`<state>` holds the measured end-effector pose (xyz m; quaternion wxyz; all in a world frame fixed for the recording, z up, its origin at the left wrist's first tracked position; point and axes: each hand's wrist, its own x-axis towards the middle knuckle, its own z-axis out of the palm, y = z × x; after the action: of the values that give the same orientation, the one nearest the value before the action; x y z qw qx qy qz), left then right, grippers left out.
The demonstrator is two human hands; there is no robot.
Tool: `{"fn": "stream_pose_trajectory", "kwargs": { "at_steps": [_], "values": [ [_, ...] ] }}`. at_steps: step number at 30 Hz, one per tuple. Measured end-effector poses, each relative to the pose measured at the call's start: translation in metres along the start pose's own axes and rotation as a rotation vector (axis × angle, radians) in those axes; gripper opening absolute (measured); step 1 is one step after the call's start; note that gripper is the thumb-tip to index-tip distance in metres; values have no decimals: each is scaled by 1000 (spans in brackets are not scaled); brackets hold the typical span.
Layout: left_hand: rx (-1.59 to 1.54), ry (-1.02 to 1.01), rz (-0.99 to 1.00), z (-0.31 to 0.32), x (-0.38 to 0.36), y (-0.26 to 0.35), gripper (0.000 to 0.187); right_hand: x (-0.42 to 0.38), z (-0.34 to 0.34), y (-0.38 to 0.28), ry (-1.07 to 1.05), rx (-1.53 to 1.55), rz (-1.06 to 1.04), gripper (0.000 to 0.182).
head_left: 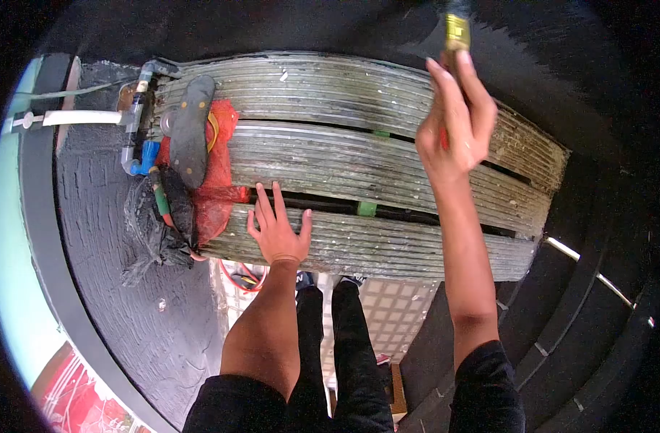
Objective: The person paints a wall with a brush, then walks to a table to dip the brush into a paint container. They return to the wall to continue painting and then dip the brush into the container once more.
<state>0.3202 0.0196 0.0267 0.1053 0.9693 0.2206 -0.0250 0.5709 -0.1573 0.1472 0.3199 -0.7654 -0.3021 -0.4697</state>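
Up at the dark wall (553,43), my right hand (456,133) is closed round a paintbrush (457,32) with a gold-coloured ferrule. Its bristle end points away from me at the wall surface, where a greyish patch shows beside it; whether the tip touches is hard to see. Under that arm lies a weathered bench of ridged planks (330,155) with dark gaps between them. My left hand (279,234) rests flat on the nearest planks, fingers spread over a gap, holding nothing.
On the bench's left end lie a grey sandal-shaped sole (193,130) and red plastic (216,177). Left of these are grey pipes with a blue valve (149,154) and a crumpled black plastic bag (156,224). Tiled floor (391,310) and my feet show below.
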Motion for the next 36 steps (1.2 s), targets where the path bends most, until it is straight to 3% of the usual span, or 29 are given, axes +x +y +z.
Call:
{"fn": "stream_pose_trajectory", "kwargs": {
  "at_steps": [3,8,11,15,17,19,21,25,27,32,36],
  "values": [
    [23,-2,5,1,0,1,86,-33,19,18,-169,22,68,45],
    [31,6,5,2,-1,-2,87,-56,19,11,-473,75,299,34],
    [35,13,5,3,1,-2,87,-40,19,4,-446,195,347,27],
    [26,17,17,3,0,0,87,-28,23,23,-449,130,351,24],
    [42,19,12,2,0,-2,87,-21,21,20,-282,116,302,22],
    [22,6,6,1,1,-1,87,-13,10,8,-263,66,279,26],
    [23,5,5,2,1,0,88,-7,3,-1,-16,8,127,21],
    [17,9,5,1,1,-1,88,-11,1,-4,38,-31,45,23],
    [26,7,8,1,0,0,88,-42,19,11,-51,38,145,37],
    [24,10,16,0,1,0,87,-80,28,13,-444,60,423,42],
    [33,9,22,0,1,0,87,-65,25,16,-375,118,432,40]
  ]
}}
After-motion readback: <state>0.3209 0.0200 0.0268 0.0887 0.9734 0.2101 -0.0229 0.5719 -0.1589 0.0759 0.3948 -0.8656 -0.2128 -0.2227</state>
